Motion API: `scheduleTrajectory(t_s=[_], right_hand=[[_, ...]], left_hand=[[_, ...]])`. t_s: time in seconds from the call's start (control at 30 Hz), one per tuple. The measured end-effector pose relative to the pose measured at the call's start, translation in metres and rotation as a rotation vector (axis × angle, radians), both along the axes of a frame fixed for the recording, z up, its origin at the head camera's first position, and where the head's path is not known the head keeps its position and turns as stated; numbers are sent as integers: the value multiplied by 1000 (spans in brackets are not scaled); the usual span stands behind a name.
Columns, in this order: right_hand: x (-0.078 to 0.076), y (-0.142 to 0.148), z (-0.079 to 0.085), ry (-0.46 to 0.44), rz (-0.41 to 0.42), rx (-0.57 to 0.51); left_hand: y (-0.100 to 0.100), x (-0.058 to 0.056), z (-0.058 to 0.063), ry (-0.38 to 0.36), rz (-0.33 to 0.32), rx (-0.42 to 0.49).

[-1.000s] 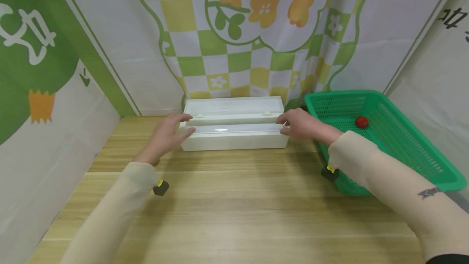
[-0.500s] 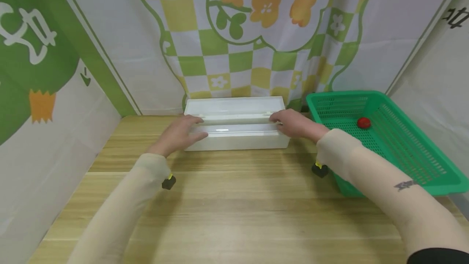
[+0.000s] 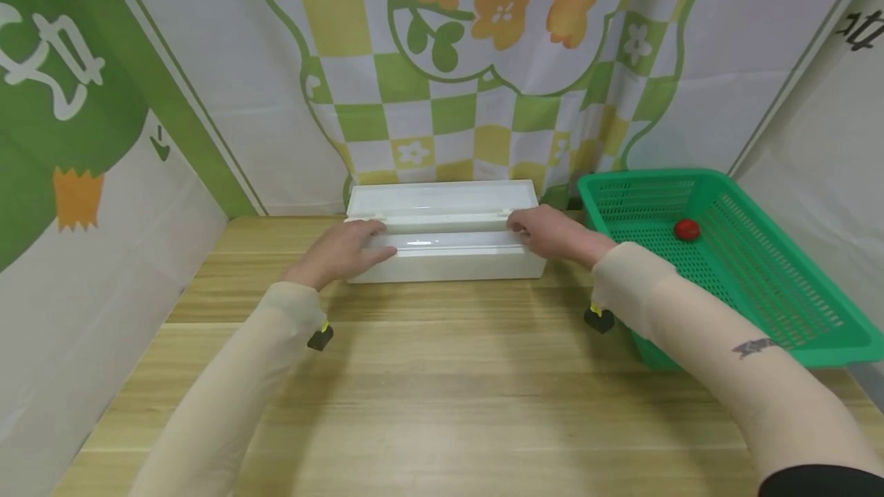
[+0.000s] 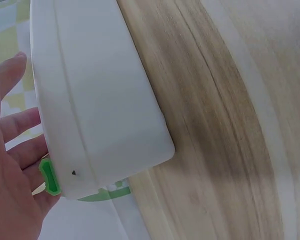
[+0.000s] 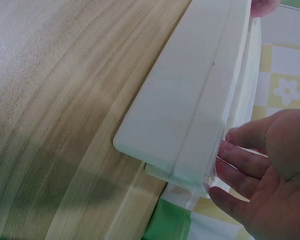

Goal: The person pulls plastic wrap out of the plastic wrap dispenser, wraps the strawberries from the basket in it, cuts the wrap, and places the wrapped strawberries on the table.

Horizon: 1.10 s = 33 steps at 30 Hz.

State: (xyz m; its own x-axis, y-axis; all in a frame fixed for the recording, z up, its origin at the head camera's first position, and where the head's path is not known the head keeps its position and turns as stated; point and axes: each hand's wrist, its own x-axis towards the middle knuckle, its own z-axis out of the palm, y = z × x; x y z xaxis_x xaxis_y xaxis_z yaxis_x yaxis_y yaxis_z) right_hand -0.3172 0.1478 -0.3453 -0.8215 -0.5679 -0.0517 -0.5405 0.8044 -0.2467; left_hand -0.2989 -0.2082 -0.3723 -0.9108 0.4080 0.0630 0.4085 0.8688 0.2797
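A long white plastic box (image 3: 449,267) stands at the back of the table, its lid (image 3: 442,198) raised and leaning towards the curtain. A clear glossy panel (image 3: 449,241) shows along its top. My left hand (image 3: 338,253) is at the box's left end, thumb and fingers well apart. In the left wrist view, those fingers reach the box's edge beside a small green piece (image 4: 50,177). At the right end, my right hand (image 3: 552,233) has its fingertips against the edge. Thumb and index finger nearly meet in the right wrist view; whether they pinch anything clear cannot be told.
Right of the box stands a green perforated basket (image 3: 794,251) with a small red object (image 3: 687,230) in it. The checked curtain (image 3: 452,113) hangs close behind the box. Wooden table (image 3: 442,390) stretches out in front.
Both hands have moved inward over the box ends from one second ago, the left one rightward and the right one slightly leftward. Over the last half second they barely move.
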Motion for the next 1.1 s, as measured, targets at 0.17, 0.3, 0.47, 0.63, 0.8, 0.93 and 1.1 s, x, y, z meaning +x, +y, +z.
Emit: scheduleTrajectory(t_s=[0.17,0.3,0.47,0.63,0.8,0.93,1.1], right_hand=[[-1,-2,0,-23,-14,17],[-2,-4,-1,-25,-9,26],[-4,-5,-2,21,10,21],[-9,-6,-4,109,43,15],[-15,-7,-8,194,16,-4],[-17,-7,-9,189,-41,-33],[-19,-6,-8,180,-59,-57]], left_hand=[[1,-2,1,-9,9,-14],[1,-3,1,-28,23,-16],[1,-4,2,-81,55,9],[0,-6,2,-88,71,6],[2,-7,1,-74,97,23],[4,-7,1,-48,123,30],[4,-8,-1,-21,150,38]])
